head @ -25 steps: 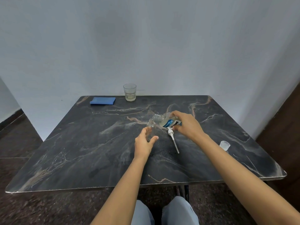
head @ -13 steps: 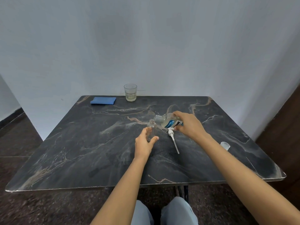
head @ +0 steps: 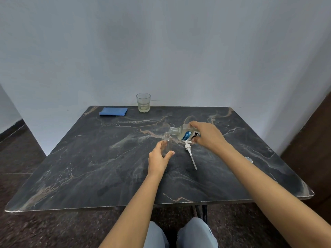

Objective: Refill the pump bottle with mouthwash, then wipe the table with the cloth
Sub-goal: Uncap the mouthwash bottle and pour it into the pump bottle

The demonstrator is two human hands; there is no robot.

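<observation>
A small clear pump bottle [head: 167,143] stands upright and uncapped at the middle of the dark marble table [head: 89,167]. My left hand [head: 158,159] grips its lower part. My right hand [head: 207,136] holds the mouthwash bottle [head: 186,133], tipped on its side with its open neck right above the small bottle's mouth. The white pump head [head: 190,153] with its long tube lies on the table just right of the small bottle. A folded blue cloth [head: 113,111] lies at the far left edge.
A drinking glass [head: 143,102] with a little pale liquid stands at the table's far edge, next to the cloth. A small clear cap [head: 249,159] sits near the right edge, partly hidden by my right forearm. A wall stands directly behind the table.
The mouthwash bottle's neck has shifted slightly toward the small bottle's mouth. Both hands have stayed nearly in place.
</observation>
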